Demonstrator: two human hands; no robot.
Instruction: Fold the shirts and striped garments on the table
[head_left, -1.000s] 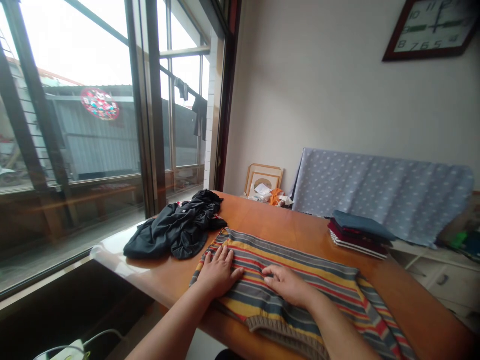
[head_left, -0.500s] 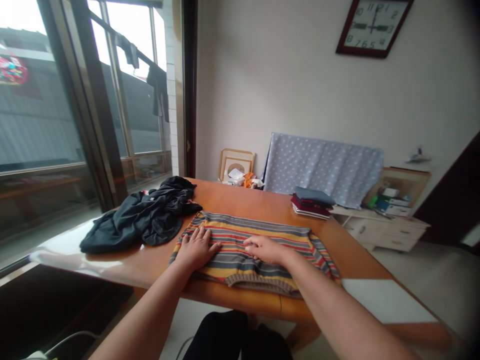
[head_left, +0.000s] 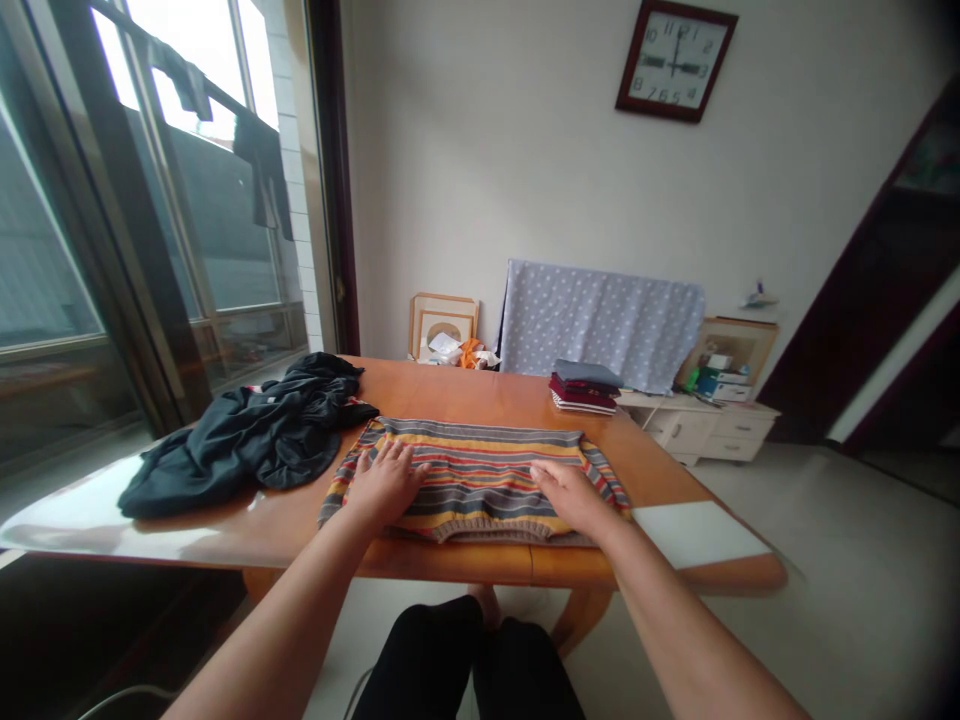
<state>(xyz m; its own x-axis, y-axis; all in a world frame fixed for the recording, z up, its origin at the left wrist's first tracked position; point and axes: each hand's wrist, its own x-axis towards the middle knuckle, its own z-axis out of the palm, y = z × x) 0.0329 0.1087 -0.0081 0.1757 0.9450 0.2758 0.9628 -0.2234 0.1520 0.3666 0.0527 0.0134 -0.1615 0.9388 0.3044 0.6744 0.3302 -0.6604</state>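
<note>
Upon the striped sweater point(head_left: 480, 478), the left grip point(head_left: 386, 485) is laid spread at left, the right grip point(head_left: 571, 492) half-open at right.

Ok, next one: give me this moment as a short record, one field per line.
Left hand: spread flat on the striped garment
Right hand: on the same garment, toward its right side; whether its grip pinches fabric is unclear
Garment position: laid out on the brown table, ribbed edge facing the person
To its left: dark clothing, crumpled
Farther back, right: folded stack, blue-gray on top
Background: spotted cloth; wall clock
</note>
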